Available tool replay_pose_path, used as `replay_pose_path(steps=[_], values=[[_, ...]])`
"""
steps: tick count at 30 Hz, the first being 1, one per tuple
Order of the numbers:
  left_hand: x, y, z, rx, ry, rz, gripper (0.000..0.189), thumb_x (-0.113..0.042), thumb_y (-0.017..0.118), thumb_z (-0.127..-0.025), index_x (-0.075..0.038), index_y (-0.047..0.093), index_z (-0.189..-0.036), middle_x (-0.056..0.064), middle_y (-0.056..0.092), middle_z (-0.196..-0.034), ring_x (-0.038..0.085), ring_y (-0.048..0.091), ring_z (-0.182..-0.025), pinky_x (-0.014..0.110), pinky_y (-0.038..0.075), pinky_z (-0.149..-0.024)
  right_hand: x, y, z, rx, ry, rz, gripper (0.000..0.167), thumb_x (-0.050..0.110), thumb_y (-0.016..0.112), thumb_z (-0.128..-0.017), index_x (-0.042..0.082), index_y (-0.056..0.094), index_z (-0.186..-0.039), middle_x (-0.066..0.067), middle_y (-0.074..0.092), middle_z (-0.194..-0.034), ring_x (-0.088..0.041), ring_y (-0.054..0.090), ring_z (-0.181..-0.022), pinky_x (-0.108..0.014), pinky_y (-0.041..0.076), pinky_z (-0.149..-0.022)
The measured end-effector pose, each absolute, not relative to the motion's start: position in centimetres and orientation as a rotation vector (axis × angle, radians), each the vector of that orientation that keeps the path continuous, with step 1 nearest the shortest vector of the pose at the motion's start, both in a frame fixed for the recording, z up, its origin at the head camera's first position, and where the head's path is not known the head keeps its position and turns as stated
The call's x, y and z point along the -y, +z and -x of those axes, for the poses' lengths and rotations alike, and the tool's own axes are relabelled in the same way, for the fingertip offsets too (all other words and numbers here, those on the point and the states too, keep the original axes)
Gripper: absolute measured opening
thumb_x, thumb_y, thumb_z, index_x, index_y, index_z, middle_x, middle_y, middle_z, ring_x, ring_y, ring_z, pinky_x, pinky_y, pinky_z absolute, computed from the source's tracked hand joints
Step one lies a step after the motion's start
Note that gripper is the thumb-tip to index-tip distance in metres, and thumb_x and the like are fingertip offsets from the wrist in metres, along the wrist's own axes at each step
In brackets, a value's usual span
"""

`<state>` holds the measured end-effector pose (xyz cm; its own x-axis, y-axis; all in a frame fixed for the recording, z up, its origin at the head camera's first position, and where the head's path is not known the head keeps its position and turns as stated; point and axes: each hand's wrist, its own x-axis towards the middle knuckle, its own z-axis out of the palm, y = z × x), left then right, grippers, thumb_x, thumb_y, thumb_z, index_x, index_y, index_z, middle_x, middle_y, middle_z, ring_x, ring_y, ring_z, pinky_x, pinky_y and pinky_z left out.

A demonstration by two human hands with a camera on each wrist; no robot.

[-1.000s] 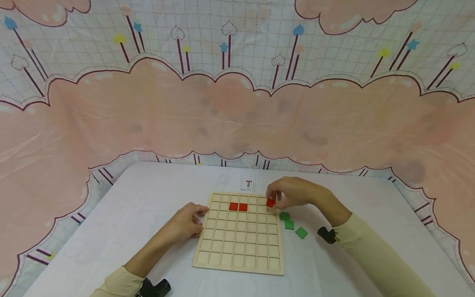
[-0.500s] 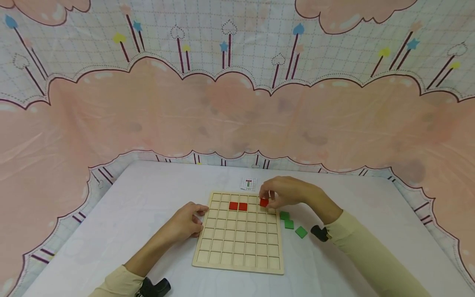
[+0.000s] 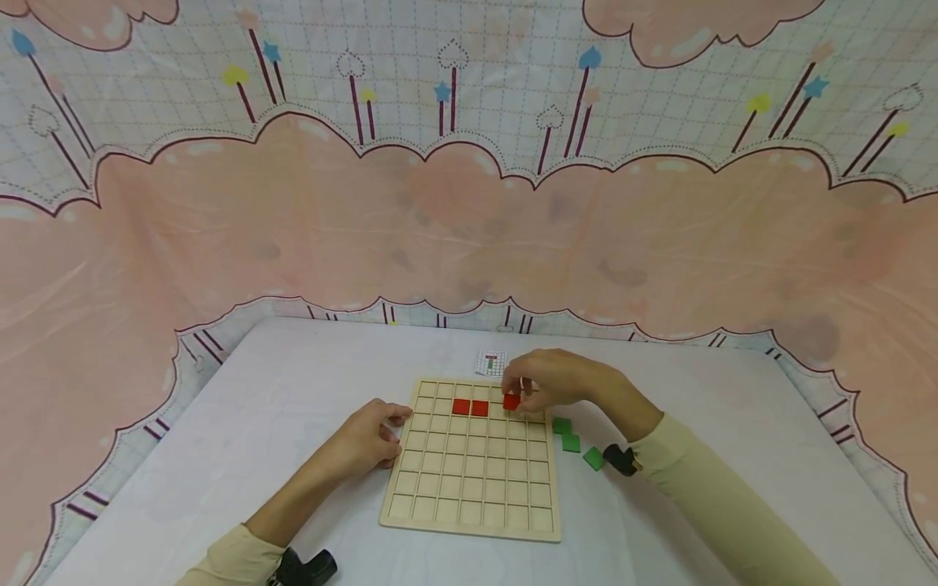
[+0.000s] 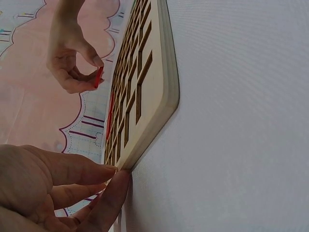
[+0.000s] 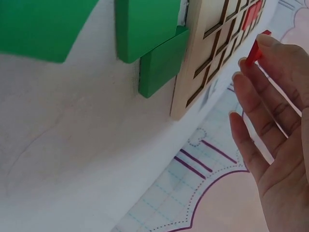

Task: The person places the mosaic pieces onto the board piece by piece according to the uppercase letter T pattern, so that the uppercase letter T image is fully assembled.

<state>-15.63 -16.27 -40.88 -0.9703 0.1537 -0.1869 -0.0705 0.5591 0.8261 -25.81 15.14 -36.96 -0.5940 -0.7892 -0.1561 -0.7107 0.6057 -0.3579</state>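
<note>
The right hand point(image 3: 553, 381) pinches a red square tile point(image 3: 511, 401) between thumb and fingertips, the other fingers loosely extended as the right wrist view shows. Over the last second this hand has carried the tile leftward along the far part of the wooden grid board point(image 3: 476, 505): a second ago the tile hung near the board's right edge, and now it sits over the second row from the far edge, about one cell to the right of the two red tiles point(image 3: 470, 408) already seated there. In the left wrist view the tile point(image 4: 98, 77) is on edge and clear of the board's surface, so it is not yet in a cell. The shift suggests the person is lining it up with the red row, so a short lowering into a slot looks like the step in hand.

The left hand point(image 3: 370, 439) has not moved; its relaxed fingers rest against the board's left edge, fingertips point(image 4: 113, 193) touching the rim, holding nothing.

Three green tiles point(image 3: 571, 443) lie on the white table point(image 3: 293, 407) just beside the board's right edge, one partly hidden behind the right wrist. A small pattern card point(image 3: 490, 363) lies just beyond the far edge of the board.
</note>
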Motion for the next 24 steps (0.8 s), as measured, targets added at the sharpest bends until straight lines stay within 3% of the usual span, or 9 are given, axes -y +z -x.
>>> replay_pose_path(steps=[8, 24], values=[[16.3, -40.9, 15.7, -2.551, 1.382, -0.097, 0.057, 0.019, 0.064, -0.079, 0.008, 0.059, -0.135, 0.015, 0.054, -0.115, 0.02, 0.054, -0.082, 0.028, 0.054, -0.056, -14.5, -37.3, 26.0, -2.535, -0.358, 1.219, 0.025, 0.03, 0.078, -0.09, 0.021, 0.073, -0.113, 0.014, 0.065, -0.096, -0.01, 0.061, -0.09, -0.026, 0.052, -0.078], [16.3, -41.1, 15.8, -2.546, 1.389, -0.074, 0.058, 0.019, 0.064, -0.079, 0.007, 0.059, -0.135, 0.014, 0.053, -0.116, 0.02, 0.054, -0.082, 0.027, 0.054, -0.057, -13.7, -37.6, 26.0, -2.515, -0.35, 1.232, 0.023, 0.025, 0.077, -0.09, 0.021, 0.073, -0.113, 0.011, 0.067, -0.097, -0.01, 0.062, -0.091, -0.025, 0.052, -0.078]])
